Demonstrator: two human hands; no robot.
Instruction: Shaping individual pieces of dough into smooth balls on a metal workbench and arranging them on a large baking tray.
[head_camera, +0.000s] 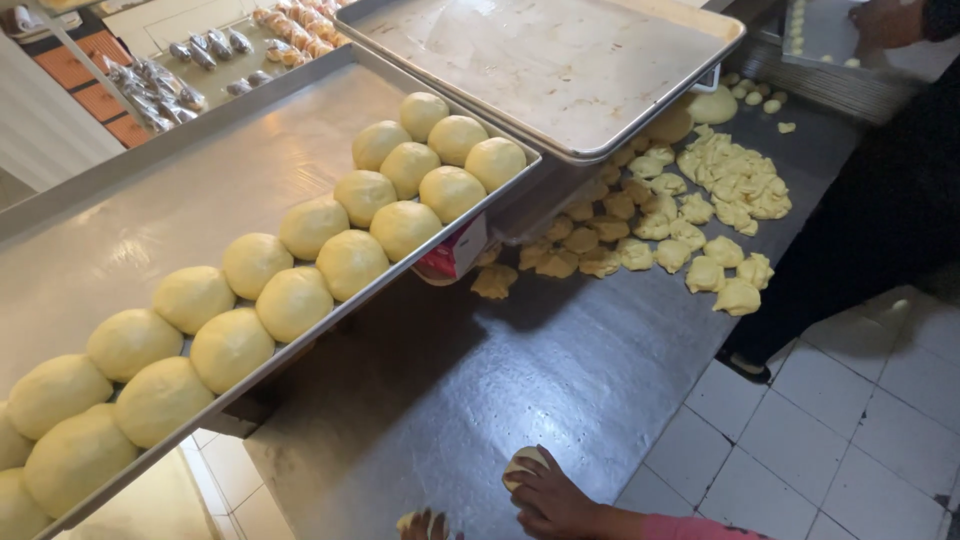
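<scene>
Dough piece (524, 463) is gripped by closed fingers of right hand (548, 497) at desk (520, 370) edge, another touched by barely visible left hand (425, 523), grip unclear; approx. 18 balls (352, 262) already lined on tray (150, 215), many pieces (650, 225) left unrolled.

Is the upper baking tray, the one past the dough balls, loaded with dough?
No. The upper baking tray shows only a bare floured surface, while the dough balls fill the long tray beside it.

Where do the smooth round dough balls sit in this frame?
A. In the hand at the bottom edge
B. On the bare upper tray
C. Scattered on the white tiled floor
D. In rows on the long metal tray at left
D: the smooth round pale-yellow dough balls stand in two rows along the near edge of the long metal tray, while the upper metal tray is bare.
</scene>
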